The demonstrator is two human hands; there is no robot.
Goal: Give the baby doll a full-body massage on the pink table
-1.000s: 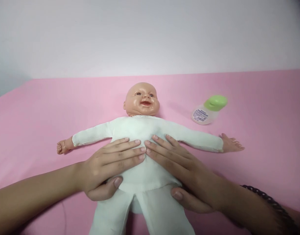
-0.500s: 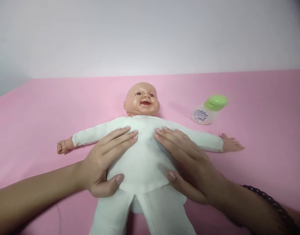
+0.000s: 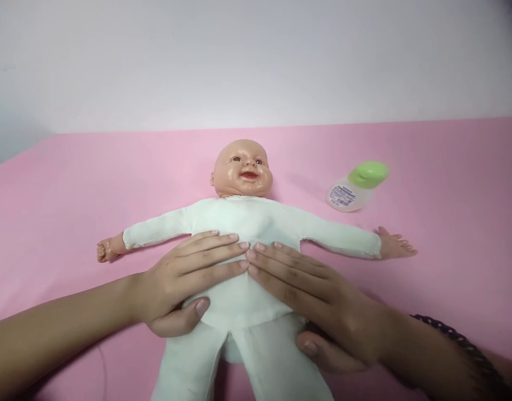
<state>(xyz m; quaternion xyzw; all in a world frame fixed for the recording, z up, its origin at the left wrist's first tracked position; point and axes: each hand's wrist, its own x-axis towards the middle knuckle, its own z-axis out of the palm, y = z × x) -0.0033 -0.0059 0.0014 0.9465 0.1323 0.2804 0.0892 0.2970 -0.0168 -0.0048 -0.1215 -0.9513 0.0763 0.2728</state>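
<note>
A baby doll [image 3: 239, 214] with a hard plastic head and a white cloth body lies on its back, its arms spread to both sides. My left hand [image 3: 178, 284] rests flat on the left side of its belly, fingers stretched out and thumb apart. From the right, my right hand [image 3: 322, 289] lies flat across the belly with its fingers extended. The fingertips of both hands meet at the middle of the doll's torso. Neither hand holds anything.
A clear bottle [image 3: 343, 195] with a green cap and a printed label stands to the right of the doll's head. Everything rests on a pink surface [image 3: 55, 211], with a pale wall [image 3: 256, 61] behind it. A dark braided band circles my right forearm.
Both hands have slid from the doll's chest down to its belly and inward. Their fingertips, apart before, now touch at the middle.
</note>
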